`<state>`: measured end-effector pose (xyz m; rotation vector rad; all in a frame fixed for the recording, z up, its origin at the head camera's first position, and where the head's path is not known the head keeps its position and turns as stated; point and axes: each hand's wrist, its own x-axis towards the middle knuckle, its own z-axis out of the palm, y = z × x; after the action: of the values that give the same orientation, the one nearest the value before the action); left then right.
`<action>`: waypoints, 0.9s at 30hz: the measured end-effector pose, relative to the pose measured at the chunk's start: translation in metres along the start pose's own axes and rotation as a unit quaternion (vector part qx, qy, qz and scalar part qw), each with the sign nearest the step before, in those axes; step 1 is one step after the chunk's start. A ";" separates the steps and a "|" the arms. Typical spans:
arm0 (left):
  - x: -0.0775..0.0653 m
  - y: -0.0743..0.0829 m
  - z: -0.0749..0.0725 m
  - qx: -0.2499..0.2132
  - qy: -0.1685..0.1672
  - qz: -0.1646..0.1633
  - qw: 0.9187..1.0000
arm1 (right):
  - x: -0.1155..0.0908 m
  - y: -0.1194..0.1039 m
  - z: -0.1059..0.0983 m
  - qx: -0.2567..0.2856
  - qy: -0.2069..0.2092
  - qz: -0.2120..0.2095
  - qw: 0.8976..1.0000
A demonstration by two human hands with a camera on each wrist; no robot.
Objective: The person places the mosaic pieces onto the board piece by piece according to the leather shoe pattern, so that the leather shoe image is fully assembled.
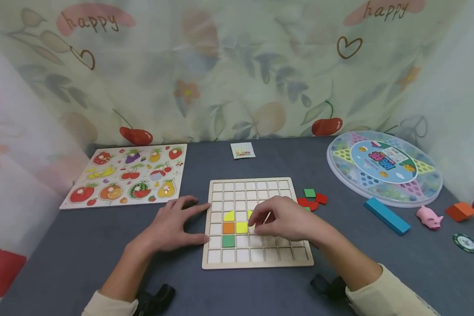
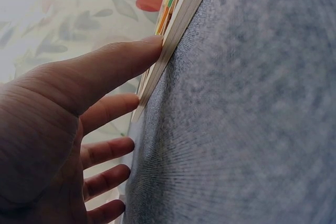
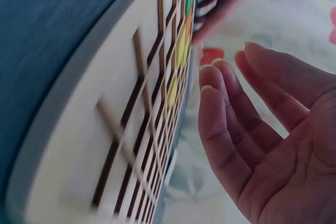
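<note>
A wooden grid board (image 1: 256, 265) lies flat on the dark table. Several coloured tiles sit in its cells: a green tile (image 1: 228, 241), an orange tile (image 1: 228, 228) and yellow ones, among them a yellow tile (image 1: 242, 227); another yellow piece is partly hidden by fingers. My left hand (image 1: 171, 224) touches the board's left edge with thumb and index finger, the other fingers spread. Over the middle of the board hovers my right hand (image 1: 282, 218), fingers loosely bent. The right wrist view shows nothing between the right fingers (image 3: 212, 119), and they are apart from the board.
Loose red (image 1: 321, 199) and green tiles (image 1: 310, 193) lie right of the board, partly behind my right hand. A small pattern card (image 1: 242, 150) lies behind it. Around stand a fruit puzzle (image 1: 120, 202), a round game board (image 1: 383, 199), a blue block (image 1: 387, 216) and a toy pig (image 1: 429, 217).
</note>
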<state>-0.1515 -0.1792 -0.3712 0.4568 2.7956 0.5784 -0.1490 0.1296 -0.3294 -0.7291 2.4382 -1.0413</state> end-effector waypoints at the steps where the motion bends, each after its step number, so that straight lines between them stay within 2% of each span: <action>1: 0.000 0.000 0.000 -0.001 -0.001 -0.002 1.000 | -0.004 0.003 -0.003 0.000 0.001 -0.003 1.000; 5: -0.001 0.000 0.001 -0.001 -0.001 -0.004 1.000 | -0.019 0.016 -0.016 -0.003 0.003 0.005 1.000; 11: -0.001 -0.001 0.000 0.000 0.001 0.002 1.000 | -0.042 0.034 -0.032 -0.024 0.006 0.058 0.998; 15: -0.001 -0.001 -0.001 0.002 0.002 0.005 1.000 | -0.053 0.045 -0.039 -0.035 -0.003 0.069 0.997; 23: -0.001 0.000 -0.002 0.001 0.000 0.003 1.000 | -0.067 0.065 -0.046 -0.085 -0.022 0.102 0.991; 27: -0.001 0.001 -0.001 0.000 0.001 0.000 1.000 | -0.069 0.071 -0.043 -0.117 -0.020 0.096 0.988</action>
<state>-0.1506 -0.1792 -0.3699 0.4559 2.7972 0.5794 -0.1395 0.2359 -0.3443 -0.5644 2.5622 -0.6708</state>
